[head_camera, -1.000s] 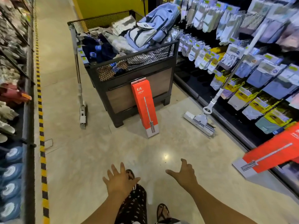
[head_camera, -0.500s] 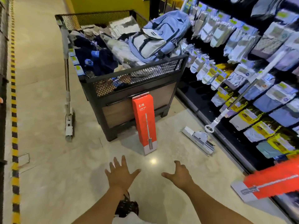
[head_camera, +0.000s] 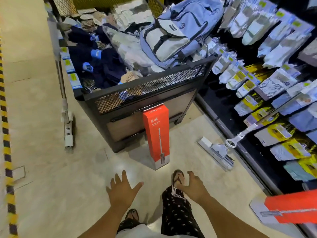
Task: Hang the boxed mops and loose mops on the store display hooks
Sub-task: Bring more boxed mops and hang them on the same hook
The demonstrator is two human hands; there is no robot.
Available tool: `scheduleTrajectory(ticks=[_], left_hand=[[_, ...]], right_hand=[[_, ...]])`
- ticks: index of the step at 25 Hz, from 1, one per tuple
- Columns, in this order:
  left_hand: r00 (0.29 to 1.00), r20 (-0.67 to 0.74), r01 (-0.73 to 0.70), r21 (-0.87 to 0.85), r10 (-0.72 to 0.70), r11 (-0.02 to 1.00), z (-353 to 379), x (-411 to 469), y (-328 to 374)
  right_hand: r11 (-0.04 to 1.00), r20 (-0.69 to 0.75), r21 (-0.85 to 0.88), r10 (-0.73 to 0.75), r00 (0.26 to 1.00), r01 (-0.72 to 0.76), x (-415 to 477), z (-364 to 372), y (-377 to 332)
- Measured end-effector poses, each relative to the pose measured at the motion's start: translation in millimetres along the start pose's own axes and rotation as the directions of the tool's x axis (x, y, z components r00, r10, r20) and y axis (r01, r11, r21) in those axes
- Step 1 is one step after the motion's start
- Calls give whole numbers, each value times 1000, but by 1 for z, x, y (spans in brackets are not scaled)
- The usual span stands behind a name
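With the left hand (head_camera: 122, 191) and right hand (head_camera: 193, 186) held spread and empty, the boxed mop (head_camera: 157, 136) propped against the bin (head_camera: 123, 127) appears to be reached for, and must be gripped next.

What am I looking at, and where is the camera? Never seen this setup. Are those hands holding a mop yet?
No machine: a person works with bare hands. The one picture comes from a camera worn on their head, looking forward and down. The left hand and right hand are spread open and hold nothing. On the floor, an orange boxed mop stands against the mesh bin; a second boxed mop shows at the lower right. One loose mop leans at the bin's left side, another loose mop against the right-hand shelves.
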State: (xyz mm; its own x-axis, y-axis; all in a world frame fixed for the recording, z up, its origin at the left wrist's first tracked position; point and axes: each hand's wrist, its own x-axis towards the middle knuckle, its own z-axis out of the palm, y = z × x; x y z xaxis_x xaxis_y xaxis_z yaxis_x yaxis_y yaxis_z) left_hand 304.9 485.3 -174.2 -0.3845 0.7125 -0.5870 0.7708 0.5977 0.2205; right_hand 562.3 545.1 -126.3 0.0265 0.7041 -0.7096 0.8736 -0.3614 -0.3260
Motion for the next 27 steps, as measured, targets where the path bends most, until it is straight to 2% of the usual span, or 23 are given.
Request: scheduleTrajectory(ticks=[3, 6, 12, 14, 18, 21, 24, 27], left_hand=[[1000, -5, 30, -43, -31, 999, -3, 33, 37], [996, -12, 85, -86, -87, 993, -9, 62, 73], [979, -34, 187, -233, -200, 954, -21, 125, 155], [974, -55, 182, -387, -219, 904, -25, 151, 175], [955, -76, 161, -677, -286, 719, -17, 222, 201], [953, -72, 135, -771, -295, 623, -4, 275, 209], [957, -128, 32, -845, -261, 534, 9, 316, 210], [958, -152, -23, -886, -242, 464, 26, 339, 209]], right_hand=[[998, 73, -63, -8, 997, 13, 53, -27, 5], [991, 126, -99, -77, 989, 90, 111, -56, -11], [990, 172, 42, -143, 975, 138, 237, -144, -39], [981, 171, 75, -190, 967, 179, 276, -162, -53], [932, 178, 198, -339, 924, 304, 359, -156, -89], [873, 161, 285, -450, 878, 395, 408, -131, -118], [754, 94, 383, -606, 790, 533, 440, -106, -136], [714, 59, 384, -652, 756, 586, 460, -91, -138]])
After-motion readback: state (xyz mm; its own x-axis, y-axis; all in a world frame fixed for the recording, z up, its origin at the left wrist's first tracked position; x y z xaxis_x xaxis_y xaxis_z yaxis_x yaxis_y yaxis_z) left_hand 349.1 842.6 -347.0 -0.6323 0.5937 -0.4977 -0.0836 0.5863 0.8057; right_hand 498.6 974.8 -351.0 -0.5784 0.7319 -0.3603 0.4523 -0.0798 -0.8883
